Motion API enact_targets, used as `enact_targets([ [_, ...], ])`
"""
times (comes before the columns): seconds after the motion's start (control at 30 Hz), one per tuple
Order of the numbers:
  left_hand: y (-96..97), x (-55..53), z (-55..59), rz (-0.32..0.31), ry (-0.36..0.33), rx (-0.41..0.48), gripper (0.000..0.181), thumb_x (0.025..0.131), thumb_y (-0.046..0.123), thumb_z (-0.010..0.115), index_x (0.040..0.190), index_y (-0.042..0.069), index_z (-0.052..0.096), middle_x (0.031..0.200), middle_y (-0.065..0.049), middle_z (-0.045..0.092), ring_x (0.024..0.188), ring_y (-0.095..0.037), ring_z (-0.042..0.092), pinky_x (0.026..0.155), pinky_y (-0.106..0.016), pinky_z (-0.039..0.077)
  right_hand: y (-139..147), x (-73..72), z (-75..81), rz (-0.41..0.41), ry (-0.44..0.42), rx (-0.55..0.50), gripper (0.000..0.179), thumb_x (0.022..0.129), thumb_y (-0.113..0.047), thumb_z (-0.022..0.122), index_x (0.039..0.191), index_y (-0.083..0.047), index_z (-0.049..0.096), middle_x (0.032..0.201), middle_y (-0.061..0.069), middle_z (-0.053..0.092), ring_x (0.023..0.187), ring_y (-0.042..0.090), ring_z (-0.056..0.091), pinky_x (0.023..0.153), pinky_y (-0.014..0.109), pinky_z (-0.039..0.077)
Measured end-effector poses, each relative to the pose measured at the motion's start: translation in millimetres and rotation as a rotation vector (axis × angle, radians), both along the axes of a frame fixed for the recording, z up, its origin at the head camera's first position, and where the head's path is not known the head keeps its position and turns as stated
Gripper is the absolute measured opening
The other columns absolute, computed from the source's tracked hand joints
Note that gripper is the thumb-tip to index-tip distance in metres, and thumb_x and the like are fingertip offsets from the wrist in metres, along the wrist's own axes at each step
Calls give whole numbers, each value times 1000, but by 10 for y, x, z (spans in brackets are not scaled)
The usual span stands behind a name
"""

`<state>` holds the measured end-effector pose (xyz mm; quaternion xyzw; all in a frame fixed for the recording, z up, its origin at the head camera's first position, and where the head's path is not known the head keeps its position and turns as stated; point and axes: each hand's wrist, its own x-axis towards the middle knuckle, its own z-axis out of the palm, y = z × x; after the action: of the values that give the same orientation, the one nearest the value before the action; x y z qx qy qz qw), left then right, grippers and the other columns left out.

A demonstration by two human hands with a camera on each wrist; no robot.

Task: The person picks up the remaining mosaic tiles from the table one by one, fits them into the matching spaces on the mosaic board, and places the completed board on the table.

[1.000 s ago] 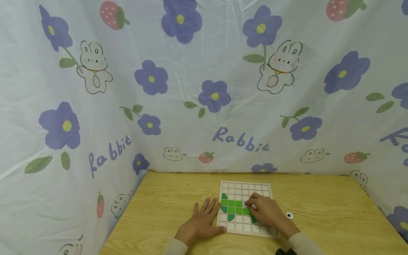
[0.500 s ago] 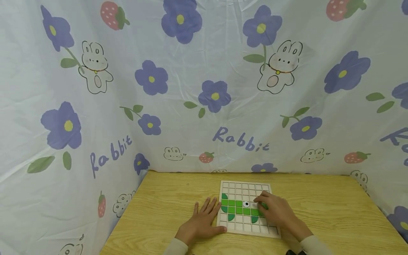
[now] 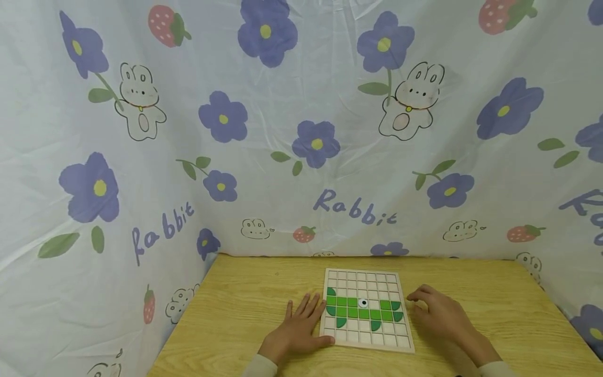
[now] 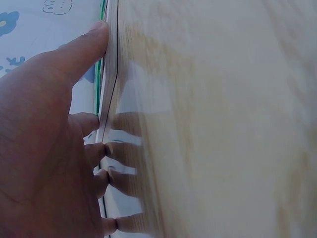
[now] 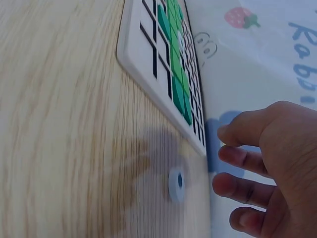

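Note:
A wooden grid board (image 3: 360, 337) lies on the table, bearing light green square tiles (image 3: 353, 313) and dark green quarter-round tiles (image 3: 375, 325). One round eye tile (image 3: 363, 302), white with a black dot, sits among the green ones. My left hand (image 3: 298, 329) is spread flat, fingertips against the board's left edge and thumb by its near left corner. To the right of the board hovers my right hand (image 3: 440, 317), fingers loosely bent with nothing between them. In the right wrist view, a second round eye tile (image 5: 177, 184) rests on the table near those fingers; the hand hides it in the head view.
The board stands on a wood-grain table (image 3: 245, 293). A white curtain (image 3: 264, 157) printed with rabbits, purple flowers and strawberries hangs behind the table and along its left side.
My right hand let go of the eye tile on the board, then moved right, off the board to the table beside it. The left hand has stayed in place.

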<state>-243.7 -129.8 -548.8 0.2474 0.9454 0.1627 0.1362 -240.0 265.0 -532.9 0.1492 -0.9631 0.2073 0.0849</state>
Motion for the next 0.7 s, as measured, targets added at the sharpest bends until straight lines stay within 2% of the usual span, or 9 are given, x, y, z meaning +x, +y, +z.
enact_targets([
  [0.1,-5,4,0,-1,-1,-1,98,99,74,56,173,21,20,181,-6,11,168,-35,8,128,-74,5,115,23,-4,-10,-42,-9,23,97,-20,78,120,-18,78,122,-2,70,70,-1,55,53,24,42],
  [0.23,-6,10,10,2,-4,2,98,99,74,56,173,21,20,182,-6,11,168,-35,7,128,-74,5,232,40,-18,-21,-56,1,27,97,-26,80,122,-17,78,121,-2,70,76,0,62,58,25,47],
  [0.4,1,17,20,3,-6,5,98,99,73,57,173,21,21,181,-6,11,168,-35,7,129,-74,5,334,64,-63,-26,-108,-9,34,95,-30,82,125,-16,76,118,-2,69,83,8,67,64,32,53],
  [0.53,2,18,18,4,-6,2,98,99,73,58,173,21,21,181,-6,11,168,-35,7,129,-74,5,387,75,-128,-22,-165,-23,43,92,-39,84,127,-17,74,119,-1,70,97,21,72,71,44,59],
  [0.7,0,15,9,2,-4,-1,98,98,74,57,173,21,20,182,-6,11,168,-35,7,128,-74,5,426,75,-216,3,-168,-25,41,90,-42,85,125,-22,75,116,-8,68,101,21,71,75,43,59],
])
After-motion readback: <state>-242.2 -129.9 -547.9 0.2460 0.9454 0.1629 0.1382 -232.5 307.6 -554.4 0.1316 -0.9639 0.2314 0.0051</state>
